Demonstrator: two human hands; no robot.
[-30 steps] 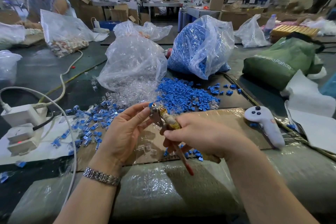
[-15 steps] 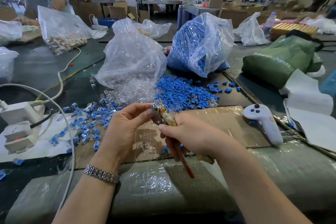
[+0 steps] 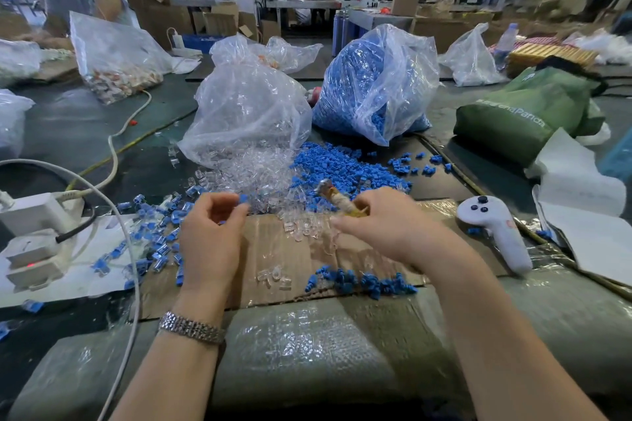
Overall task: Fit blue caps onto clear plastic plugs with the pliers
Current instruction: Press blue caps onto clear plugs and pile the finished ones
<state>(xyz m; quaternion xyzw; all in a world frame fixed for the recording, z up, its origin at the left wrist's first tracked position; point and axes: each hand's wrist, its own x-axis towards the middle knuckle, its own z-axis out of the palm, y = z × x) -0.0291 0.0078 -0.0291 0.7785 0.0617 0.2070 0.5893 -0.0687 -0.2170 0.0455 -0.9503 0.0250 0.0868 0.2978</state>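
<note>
Right hand (image 3: 386, 225) gripping pliers (image 3: 337, 199), left hand (image 3: 212, 232) pinching blue cap (image 3: 243, 198), above cardboard (image 3: 273, 267)

A dark table (image 3: 68, 133) carries a cardboard sheet (image 3: 280, 260) at its near edge, strewn with blue caps (image 3: 345, 167) and clear plugs (image 3: 253, 178). Behind stand a clear bag (image 3: 246, 113) and a blue-filled bag (image 3: 372, 85). A white controller (image 3: 496, 229) lies toward the right edge, a power strip (image 3: 34, 232) toward the left.

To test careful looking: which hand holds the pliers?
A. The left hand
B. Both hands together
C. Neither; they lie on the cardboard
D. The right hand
D: the right hand grips the pliers, while the left hand is apart from them.
</note>
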